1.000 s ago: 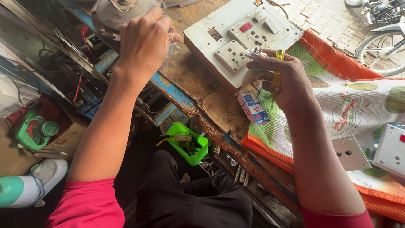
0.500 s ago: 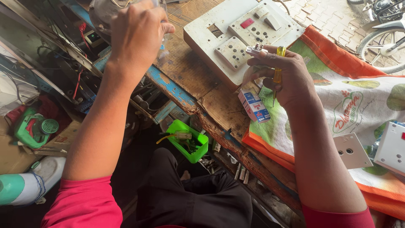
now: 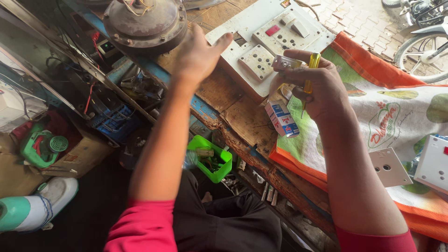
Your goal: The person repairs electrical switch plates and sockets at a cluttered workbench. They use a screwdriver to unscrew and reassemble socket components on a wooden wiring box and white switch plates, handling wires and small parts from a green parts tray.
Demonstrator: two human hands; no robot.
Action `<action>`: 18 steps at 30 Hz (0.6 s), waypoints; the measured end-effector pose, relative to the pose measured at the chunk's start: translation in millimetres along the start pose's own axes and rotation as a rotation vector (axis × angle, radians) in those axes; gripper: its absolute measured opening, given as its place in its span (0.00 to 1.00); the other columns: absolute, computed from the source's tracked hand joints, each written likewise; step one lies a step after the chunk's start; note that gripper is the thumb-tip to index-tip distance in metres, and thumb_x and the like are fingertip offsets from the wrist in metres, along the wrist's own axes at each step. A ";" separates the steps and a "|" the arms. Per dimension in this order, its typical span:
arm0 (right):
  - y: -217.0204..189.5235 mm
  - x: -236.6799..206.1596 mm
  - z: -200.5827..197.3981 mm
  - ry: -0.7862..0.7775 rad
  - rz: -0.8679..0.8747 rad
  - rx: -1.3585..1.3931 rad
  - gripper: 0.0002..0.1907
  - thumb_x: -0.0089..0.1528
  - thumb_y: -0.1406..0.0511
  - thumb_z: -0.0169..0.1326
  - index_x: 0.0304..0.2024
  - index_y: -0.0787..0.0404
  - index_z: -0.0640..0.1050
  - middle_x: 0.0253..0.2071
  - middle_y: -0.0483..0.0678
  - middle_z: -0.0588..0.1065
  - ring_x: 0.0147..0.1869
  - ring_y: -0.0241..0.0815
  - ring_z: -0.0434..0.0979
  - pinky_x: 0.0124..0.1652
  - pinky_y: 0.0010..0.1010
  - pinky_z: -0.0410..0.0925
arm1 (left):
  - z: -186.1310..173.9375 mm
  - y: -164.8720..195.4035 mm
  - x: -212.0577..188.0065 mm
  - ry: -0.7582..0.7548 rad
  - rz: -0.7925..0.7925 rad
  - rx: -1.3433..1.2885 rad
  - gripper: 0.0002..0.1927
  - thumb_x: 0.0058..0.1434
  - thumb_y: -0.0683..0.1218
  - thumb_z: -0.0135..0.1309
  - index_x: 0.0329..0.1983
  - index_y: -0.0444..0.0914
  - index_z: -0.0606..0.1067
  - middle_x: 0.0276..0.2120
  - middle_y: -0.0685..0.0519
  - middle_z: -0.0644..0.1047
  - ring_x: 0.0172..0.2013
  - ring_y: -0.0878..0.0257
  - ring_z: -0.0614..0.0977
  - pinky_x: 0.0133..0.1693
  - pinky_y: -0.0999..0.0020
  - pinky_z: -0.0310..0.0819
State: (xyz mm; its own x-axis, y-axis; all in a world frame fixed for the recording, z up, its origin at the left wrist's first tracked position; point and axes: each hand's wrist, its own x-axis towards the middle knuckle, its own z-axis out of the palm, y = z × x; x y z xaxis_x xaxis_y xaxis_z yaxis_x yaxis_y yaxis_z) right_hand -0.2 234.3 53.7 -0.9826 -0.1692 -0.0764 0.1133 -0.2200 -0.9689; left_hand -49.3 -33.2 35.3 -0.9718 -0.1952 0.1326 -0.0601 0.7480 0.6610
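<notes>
Right hand (image 3: 322,88) closed around a yellow screwdriver (image 3: 310,77) and a small metal part (image 3: 285,62) pinched at its fingertips, white switchboard (image 3: 261,46) at 11 o'clock, left hand (image 3: 198,56) spread open and empty beside a round metal motor housing (image 3: 145,21) at its 10 o'clock, small carton (image 3: 282,119) on the wooden bench (image 3: 233,107).

the left hand (image 3: 198,56) hovers open beside a round rusty motor housing (image 3: 145,21); the right hand (image 3: 317,84) grips a yellow-handled screwdriver (image 3: 310,74) over a white switchboard (image 3: 268,39) on the wooden bench (image 3: 233,112).

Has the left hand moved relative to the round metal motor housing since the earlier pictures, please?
Yes. The left hand came off the round metal motor housing toward the white switchboard, palm open.
</notes>
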 end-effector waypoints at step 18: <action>9.4 3.0 -5.6 0.098 -0.314 -0.071 0.15 0.61 0.76 0.57 0.51 0.68 0.77 0.43 0.55 0.83 0.39 0.40 0.86 0.21 0.17 0.59 | 108.9 15.0 39.3 0.414 -0.337 -1.135 0.34 0.63 0.59 0.55 0.54 0.27 0.60 0.51 0.34 0.73 0.51 0.52 0.80 0.51 0.61 0.80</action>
State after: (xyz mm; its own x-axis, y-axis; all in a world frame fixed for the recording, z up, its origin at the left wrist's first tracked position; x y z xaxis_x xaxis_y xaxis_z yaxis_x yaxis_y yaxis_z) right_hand -2.9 237.1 43.0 -0.9778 -0.0098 0.2094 -0.2044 -0.1783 -0.9625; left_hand -113.2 39.5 -30.0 -0.7895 -0.6084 -0.0811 0.1384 -0.3053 0.9421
